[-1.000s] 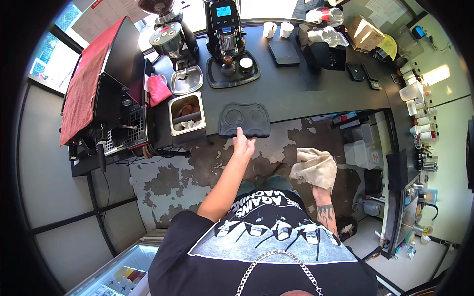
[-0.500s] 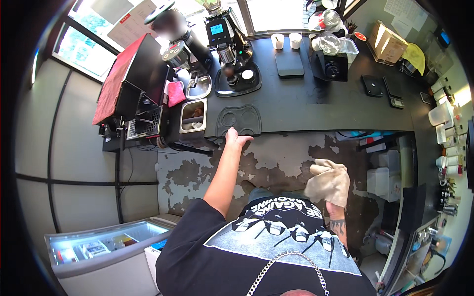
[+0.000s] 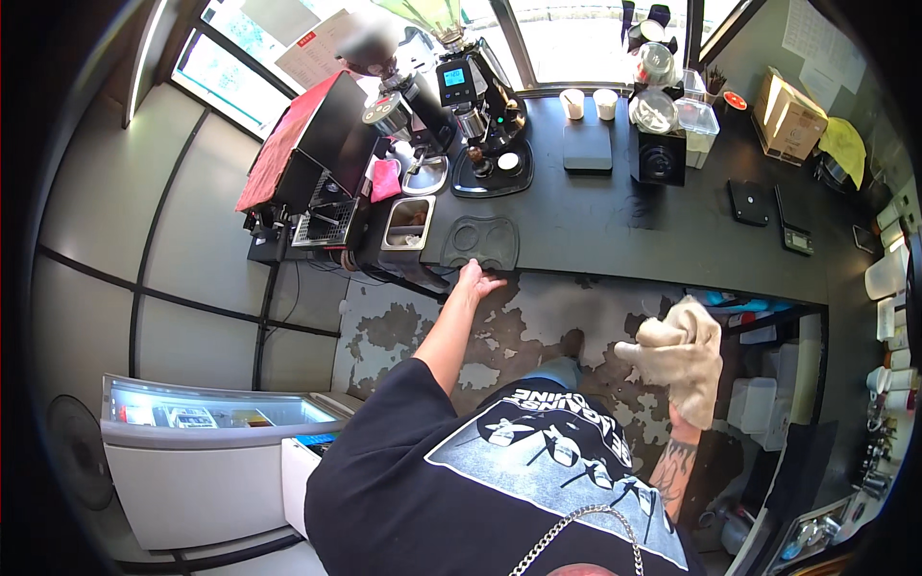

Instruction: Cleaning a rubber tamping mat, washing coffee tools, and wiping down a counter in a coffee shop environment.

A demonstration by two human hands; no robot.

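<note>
At the counter's front edge, my left hand touches the near edge of a black rubber tamping mat, thumb stretched out to the right. Its fingers are only partly visible and appear apart. A crumpled beige cloth covers most of my right hand, which holds it up over the floor, away from the counter. The fingers inside the cloth are hidden. Behind the mat a dark tray carries a tamper and a small white-topped round thing.
Left of the mat sits a metal knock bin, near a pink cloth and an espresso machine. Two coffee grinders stand behind. Right along the black counter are two white cups, scales and a cardboard box.
My right hand has lifted and moved right with the cloth, which now shows a different fold. My left hand stays at the mat's near edge. The whole view has shifted and tilted slightly.
</note>
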